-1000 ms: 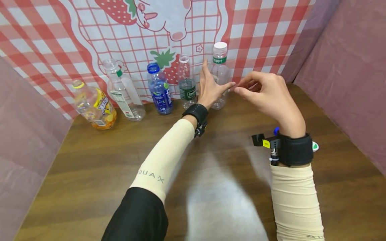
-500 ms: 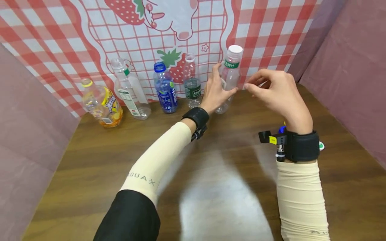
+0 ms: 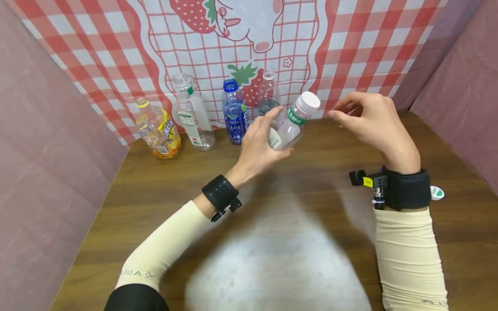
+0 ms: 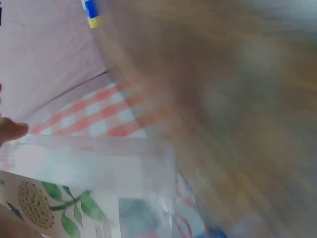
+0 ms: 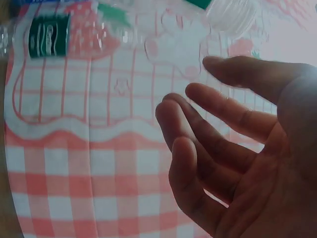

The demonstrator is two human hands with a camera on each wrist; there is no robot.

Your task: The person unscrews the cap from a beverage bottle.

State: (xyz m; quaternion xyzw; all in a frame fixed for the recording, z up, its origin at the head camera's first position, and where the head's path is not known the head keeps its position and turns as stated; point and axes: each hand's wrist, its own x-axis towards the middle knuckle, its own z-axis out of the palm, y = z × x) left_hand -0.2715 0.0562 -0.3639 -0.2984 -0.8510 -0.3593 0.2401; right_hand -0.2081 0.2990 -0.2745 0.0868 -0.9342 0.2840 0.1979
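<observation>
My left hand (image 3: 258,144) grips a clear plastic bottle (image 3: 288,131) with a white cap (image 3: 310,102) and a green neck band. The bottle leans to the right, its lower end hidden behind the hand in the head view. Its label (image 4: 74,208) with leaves shows in the left wrist view, where the bottle lies across the hand's side. To the right of the cap, my right hand (image 3: 375,123) hovers in the air. Its fingers (image 5: 183,163) are loosely curled and hold nothing.
Along the checked cloth (image 3: 369,43) at the back stand a yellow-labelled bottle (image 3: 168,134), a tall clear bottle (image 3: 190,121), a blue-labelled bottle (image 3: 234,119) and a small clear bottle (image 3: 268,93). The wooden table (image 3: 155,198) extends toward me. Pink cloth (image 3: 459,82) hangs at both sides.
My left hand has closed on the white-capped bottle, tipped it over to the right and drawn it toward me. The right hand keeps nearly the same pose; the head view has shifted left.
</observation>
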